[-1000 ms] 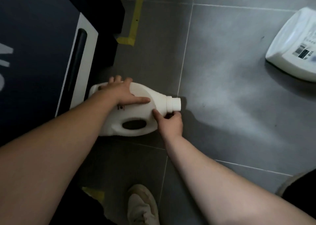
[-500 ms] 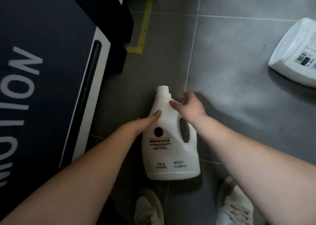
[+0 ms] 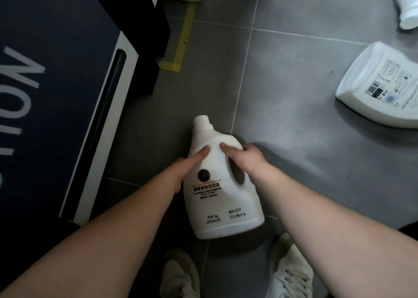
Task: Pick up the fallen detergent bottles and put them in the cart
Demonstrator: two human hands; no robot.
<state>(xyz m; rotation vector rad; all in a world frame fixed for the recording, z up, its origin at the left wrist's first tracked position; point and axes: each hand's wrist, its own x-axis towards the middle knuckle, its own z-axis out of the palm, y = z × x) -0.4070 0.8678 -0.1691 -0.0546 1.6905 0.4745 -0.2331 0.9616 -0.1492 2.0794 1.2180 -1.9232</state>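
Both hands hold a white detergent bottle [image 3: 217,198] low over the grey tiled floor [image 3: 305,139], just ahead of two pale shoes [image 3: 291,275]. Its cap points away from the person and its front label faces up. Whether its base still touches the floor cannot be told.

The left hand [image 3: 183,171] clasps the bottle's left side. Its thumb lies on the front below the neck, and its fingers pass behind the bottle, out of sight. The right hand [image 3: 246,159] grips the handle on the right, thumb on the front and fingers curled round the far side.

A second bottle [image 3: 382,87] lies flat on the floor to the right, well apart, back label up. A third bottle [image 3: 407,8] shows partly at the top right corner. At left stands a dark panel [image 3: 56,82] with white letters, and yellow tape [image 3: 183,42] marks the floor beside it.
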